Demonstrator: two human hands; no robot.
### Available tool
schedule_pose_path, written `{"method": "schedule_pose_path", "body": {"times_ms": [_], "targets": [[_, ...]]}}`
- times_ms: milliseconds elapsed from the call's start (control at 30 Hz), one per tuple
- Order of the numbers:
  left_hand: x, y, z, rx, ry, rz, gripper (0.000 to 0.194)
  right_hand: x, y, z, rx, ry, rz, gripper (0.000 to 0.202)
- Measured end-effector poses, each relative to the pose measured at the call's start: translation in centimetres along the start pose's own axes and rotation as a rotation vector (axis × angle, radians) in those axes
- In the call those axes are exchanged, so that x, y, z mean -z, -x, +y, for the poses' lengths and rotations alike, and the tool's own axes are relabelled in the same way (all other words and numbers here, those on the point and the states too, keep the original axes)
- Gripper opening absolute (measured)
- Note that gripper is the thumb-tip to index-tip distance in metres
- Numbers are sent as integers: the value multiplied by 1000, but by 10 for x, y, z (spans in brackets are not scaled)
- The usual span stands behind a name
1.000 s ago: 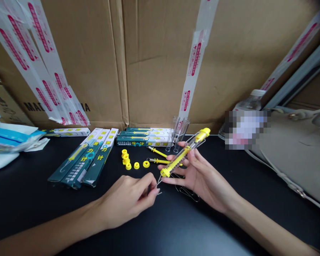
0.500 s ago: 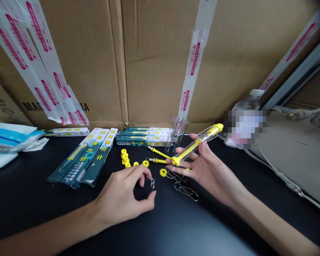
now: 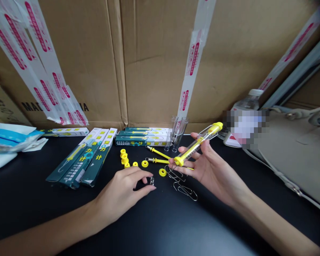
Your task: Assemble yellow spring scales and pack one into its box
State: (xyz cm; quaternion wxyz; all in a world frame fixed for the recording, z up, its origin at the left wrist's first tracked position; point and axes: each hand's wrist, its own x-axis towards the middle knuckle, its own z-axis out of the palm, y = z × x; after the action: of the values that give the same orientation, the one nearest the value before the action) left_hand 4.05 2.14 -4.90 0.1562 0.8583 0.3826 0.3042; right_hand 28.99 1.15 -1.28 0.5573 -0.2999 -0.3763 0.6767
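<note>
Holding a clear tube with yellow ends (image 3: 192, 148) in the right hand (image 3: 214, 172), just right of the centre of the frame, tilted up toward the upper right. Keeping that grip closed on the tube between thumb and fingers, clear of the desk (image 3: 170, 227). Curving the thumb and index finger of the left hand (image 3: 120, 192) around a small shiny metal piece (image 3: 152, 181), slightly below centre; cannot tell whether pinching it in that grip or only framing it. Can see between the hands a loose yellow ring (image 3: 162, 172), and right of it bent wire hooks (image 3: 186, 192), partly overlapping. Can spot near the centre two slim yellow rods (image 3: 160, 161) with metal coils at the left ends, reaching in behind the right hand's fingers, plus a cluster of small yellow caps (image 3: 124, 157) farther left. Can make out two clear empty tubes (image 3: 180, 135) upright above the rods, printed long boxes (image 3: 88, 160) at centre left, a bottle (image 3: 248, 103) and a pale bag (image 3: 296, 153) at the right, and tall brown cardboard (image 3: 154, 71) across the top.
</note>
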Motion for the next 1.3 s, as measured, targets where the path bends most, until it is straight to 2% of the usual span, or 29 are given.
{"method": "schedule_pose_path", "body": {"times_ms": [333,533,967,1200,1300], "targets": [[-5,-9,-3,18,-66,1,13,1,0,0,12,17,3,28],[-9,-17,-2,26,-58,13,12,0,1,-2,16,14,19,31],[-12,-27,1,2,-63,-4,12,6,-2,-2,29,-19,-11,22],[-5,-1,14,-121,-100,3,9,7,-1,-3,30,-13,-14,23],[-4,13,23,-162,-166,-39,24,5,0,-2,6,-7,-16,24]]}}
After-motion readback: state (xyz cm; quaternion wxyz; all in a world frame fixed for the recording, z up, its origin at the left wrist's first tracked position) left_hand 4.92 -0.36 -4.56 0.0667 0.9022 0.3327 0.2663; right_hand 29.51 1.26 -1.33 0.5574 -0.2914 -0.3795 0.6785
